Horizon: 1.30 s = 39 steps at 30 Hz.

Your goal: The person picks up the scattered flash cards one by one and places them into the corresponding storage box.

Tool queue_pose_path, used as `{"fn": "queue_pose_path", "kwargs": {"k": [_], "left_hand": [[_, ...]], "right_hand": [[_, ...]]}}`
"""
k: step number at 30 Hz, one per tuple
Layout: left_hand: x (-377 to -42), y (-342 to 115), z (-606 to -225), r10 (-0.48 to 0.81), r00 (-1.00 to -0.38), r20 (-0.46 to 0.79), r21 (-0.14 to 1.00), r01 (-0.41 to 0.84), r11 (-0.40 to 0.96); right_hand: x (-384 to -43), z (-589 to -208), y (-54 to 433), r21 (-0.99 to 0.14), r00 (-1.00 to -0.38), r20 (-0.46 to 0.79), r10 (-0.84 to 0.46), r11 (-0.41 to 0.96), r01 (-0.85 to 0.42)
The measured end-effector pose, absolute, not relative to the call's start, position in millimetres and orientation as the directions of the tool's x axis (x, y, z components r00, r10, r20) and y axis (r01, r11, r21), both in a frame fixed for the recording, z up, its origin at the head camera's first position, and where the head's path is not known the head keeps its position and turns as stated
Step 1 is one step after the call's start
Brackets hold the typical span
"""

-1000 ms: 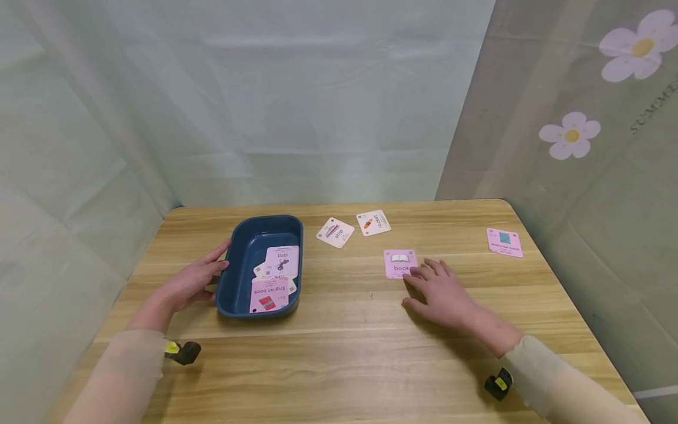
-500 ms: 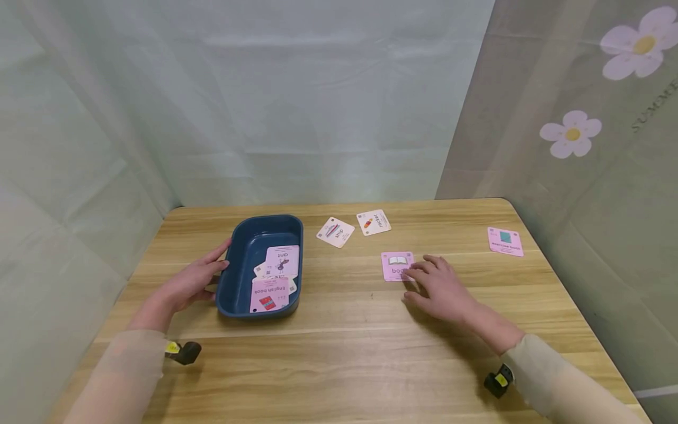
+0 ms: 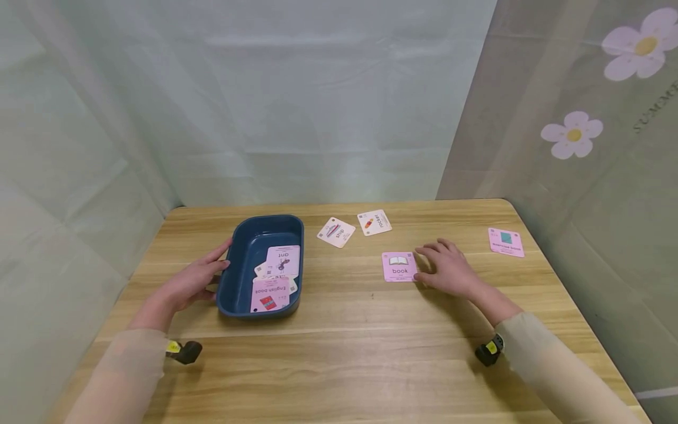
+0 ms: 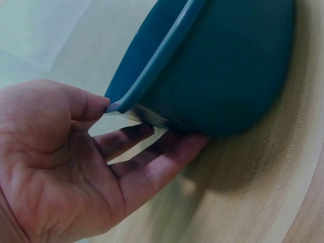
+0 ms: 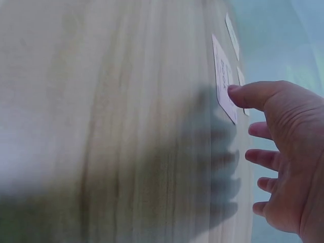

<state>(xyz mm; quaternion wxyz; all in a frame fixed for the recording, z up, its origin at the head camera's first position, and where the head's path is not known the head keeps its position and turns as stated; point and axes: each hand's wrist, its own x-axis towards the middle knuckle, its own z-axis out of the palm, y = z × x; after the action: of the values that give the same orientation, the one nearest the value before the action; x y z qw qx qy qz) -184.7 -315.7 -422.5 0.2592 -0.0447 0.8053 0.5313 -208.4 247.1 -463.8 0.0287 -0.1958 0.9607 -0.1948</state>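
Note:
A dark blue plastic basin [image 3: 223, 294] stands on the table at left, with several picture cards inside, among them a pink "English book" card [image 3: 271, 294] and an "ant" card [image 3: 283, 261]. My left hand [image 3: 193, 282] grips its left side; in the left wrist view the thumb meets the rim and fingers press beneath it on the outer wall. Right of centre lies a pink "book" card [image 3: 398, 268], flat. My right hand [image 3: 449, 271] hovers at its right edge, fingers spread and loosely bent, thumb close to the lower right corner; contact cannot be told.
A "ship" card [image 3: 336, 232] and a "rocket" card [image 3: 374, 222] lie near the back of the wooden table [image 3: 339, 365]. A pink "exercise book" card [image 3: 506, 242] is at the far right. Fabric curtains [image 3: 318, 118] hang behind and beside the table.
The "book" card shifted slightly left and towards me. My right hand has since drawn off it to the right, uncovering its corner. My left hand and the basin stay put.

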Motion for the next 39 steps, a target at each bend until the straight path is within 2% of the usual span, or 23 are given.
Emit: {"fn": "queue_pose_path", "kwargs": {"k": [17, 39], "left_hand": [[-184, -317, -425, 0.204, -0.861, -0.465, 0.831, -0.345, 0.437], [-185, -316, -423, 0.209, -0.861, -0.464, 0.837, -0.349, 0.421]], "right_hand": [[-221, -469, 243, -0.412, -0.919, -0.057, -0.390, 0.848, -0.334], [-222, -471, 239, -0.430, -0.924, -0.058, -0.378, 0.845, -0.319]]}}
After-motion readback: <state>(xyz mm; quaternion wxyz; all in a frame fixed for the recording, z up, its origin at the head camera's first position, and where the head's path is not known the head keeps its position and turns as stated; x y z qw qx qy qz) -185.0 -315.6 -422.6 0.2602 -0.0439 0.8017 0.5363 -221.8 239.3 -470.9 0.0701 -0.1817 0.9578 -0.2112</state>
